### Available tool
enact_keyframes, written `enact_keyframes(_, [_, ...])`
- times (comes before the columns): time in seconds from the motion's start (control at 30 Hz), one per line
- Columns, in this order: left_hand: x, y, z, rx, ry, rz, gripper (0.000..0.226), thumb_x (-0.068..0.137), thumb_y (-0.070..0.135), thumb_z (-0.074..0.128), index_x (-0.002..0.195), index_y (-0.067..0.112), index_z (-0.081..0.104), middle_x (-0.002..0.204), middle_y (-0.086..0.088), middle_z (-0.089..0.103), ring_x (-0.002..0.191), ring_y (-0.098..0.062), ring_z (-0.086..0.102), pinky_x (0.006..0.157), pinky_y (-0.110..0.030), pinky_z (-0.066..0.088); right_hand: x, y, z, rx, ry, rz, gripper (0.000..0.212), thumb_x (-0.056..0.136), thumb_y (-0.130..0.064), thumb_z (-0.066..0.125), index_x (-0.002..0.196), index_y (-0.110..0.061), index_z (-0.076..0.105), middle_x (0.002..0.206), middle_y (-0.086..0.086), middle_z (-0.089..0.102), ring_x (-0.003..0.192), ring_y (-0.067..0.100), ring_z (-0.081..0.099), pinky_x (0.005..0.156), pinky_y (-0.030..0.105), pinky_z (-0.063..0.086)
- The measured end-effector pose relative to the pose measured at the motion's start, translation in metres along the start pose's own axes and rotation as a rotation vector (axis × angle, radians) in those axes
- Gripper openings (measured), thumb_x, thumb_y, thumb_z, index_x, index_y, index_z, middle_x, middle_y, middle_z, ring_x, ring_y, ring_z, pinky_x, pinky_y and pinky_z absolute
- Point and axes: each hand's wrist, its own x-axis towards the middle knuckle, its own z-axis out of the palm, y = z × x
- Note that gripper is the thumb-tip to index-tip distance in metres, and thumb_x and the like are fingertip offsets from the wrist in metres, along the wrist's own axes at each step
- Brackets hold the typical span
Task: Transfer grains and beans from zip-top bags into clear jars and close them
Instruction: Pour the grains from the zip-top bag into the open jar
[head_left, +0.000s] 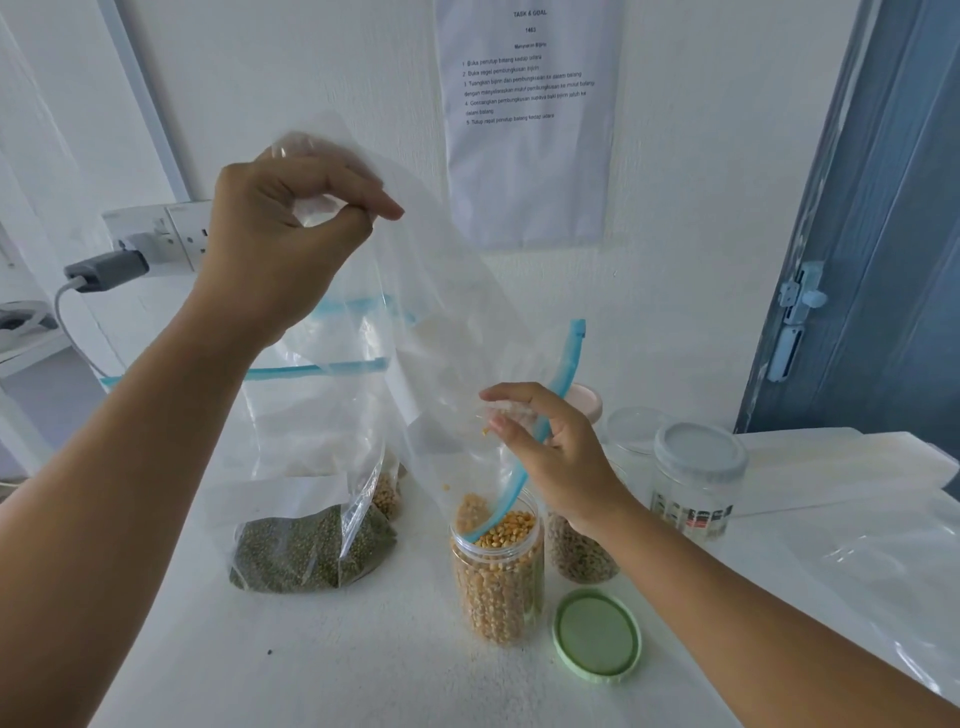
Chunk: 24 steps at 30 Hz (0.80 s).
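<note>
Both bare forearms run off the bottom and side edges, so nothing past them shows. The printed white paper sheet (527, 124) taped to the wall is cut by the top edge, its small lines too blurred to read. The clear jar of brownish grains (579, 556) stands half hidden behind the right hand (556, 462). A pale pink-lidded jar (587, 402) peeks out behind the upended clear zip-top bag (441, 332). The label on the grey-lidded clear jar (698, 478) is illegible.
</note>
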Motion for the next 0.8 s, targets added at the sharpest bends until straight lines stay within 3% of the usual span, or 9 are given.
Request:
enact_keyframes(0.1, [0.004, 0.004, 0.001, -0.001, 0.012, 0.007, 0.032, 0.087, 0.001, 0.069, 0.088, 0.032, 0.078, 0.100, 0.000, 0.072, 0.105, -0.014, 0.066, 0.096, -0.028, 0.052, -0.005, -0.001, -0.002, -0.026, -0.071, -0.008, 0.033, 0.099, -0.017, 0.069, 0.125, -0.037, 0.062, 0.129, -0.022, 0.059, 0.126, 0.005, 0.055, 0.103, 0.017, 0.045])
enact_keyframes(0.2, [0.006, 0.008, 0.004, 0.022, -0.012, 0.033, 0.031, 0.087, 0.002, 0.069, 0.089, 0.031, 0.078, 0.099, 0.002, 0.072, 0.107, -0.016, 0.066, 0.097, -0.030, 0.053, -0.008, 0.002, -0.002, -0.048, -0.074, -0.010, 0.038, 0.098, -0.016, 0.071, 0.127, -0.036, 0.057, 0.127, -0.013, 0.062, 0.122, 0.011, 0.062, 0.100, 0.025, 0.053])
enact_keyframes(0.3, [0.006, 0.014, 0.009, 0.035, -0.021, 0.051, 0.030, 0.087, 0.002, 0.068, 0.090, 0.030, 0.078, 0.102, 0.000, 0.072, 0.108, -0.015, 0.066, 0.098, -0.032, 0.053, -0.007, 0.001, -0.004, -0.086, 0.022, -0.040, 0.035, 0.098, -0.014, 0.071, 0.126, -0.032, 0.059, 0.119, -0.006, 0.067, 0.110, 0.011, 0.068, 0.092, 0.023, 0.056])
enact_keyframes(0.5, [0.006, 0.022, 0.016, 0.029, -0.047, 0.074, 0.031, 0.087, 0.003, 0.067, 0.089, 0.032, 0.078, 0.102, 0.004, 0.070, 0.106, -0.013, 0.066, 0.097, -0.041, 0.054, -0.012, 0.003, -0.005, -0.129, 0.042, -0.072, 0.024, 0.099, -0.011, 0.068, 0.118, -0.025, 0.064, 0.105, -0.014, 0.068, 0.105, 0.007, 0.068, 0.087, 0.015, 0.053])
enact_keyframes(0.57, [0.006, 0.024, 0.017, 0.031, -0.050, 0.079, 0.031, 0.087, 0.003, 0.067, 0.089, 0.032, 0.078, 0.102, 0.004, 0.070, 0.106, -0.013, 0.066, 0.097, -0.041, 0.054, -0.011, 0.006, -0.006, -0.145, 0.032, -0.080, 0.015, 0.100, -0.010, 0.067, 0.109, -0.021, 0.070, 0.105, -0.016, 0.069, 0.108, 0.009, 0.066, 0.090, 0.016, 0.052])
enact_keyframes(0.67, [0.010, 0.029, 0.017, 0.043, -0.035, 0.100, 0.032, 0.087, 0.003, 0.066, 0.089, 0.033, 0.077, 0.102, 0.004, 0.070, 0.106, -0.013, 0.066, 0.097, -0.041, 0.054, -0.009, 0.006, -0.006, -0.107, 0.019, -0.079, 0.023, 0.097, -0.001, 0.066, 0.094, -0.020, 0.078, 0.102, -0.013, 0.071, 0.111, 0.013, 0.065, 0.098, 0.020, 0.049])
enact_keyframes(0.8, [0.012, 0.034, 0.017, 0.052, -0.038, 0.122, 0.031, 0.088, 0.003, 0.065, 0.090, 0.031, 0.078, 0.101, 0.004, 0.069, 0.107, -0.014, 0.065, 0.096, -0.041, 0.053, -0.010, 0.005, -0.005, -0.069, 0.028, -0.057, 0.024, 0.098, -0.001, 0.066, 0.096, -0.020, 0.080, 0.107, -0.006, 0.072, 0.114, 0.007, 0.065, 0.098, 0.015, 0.047])
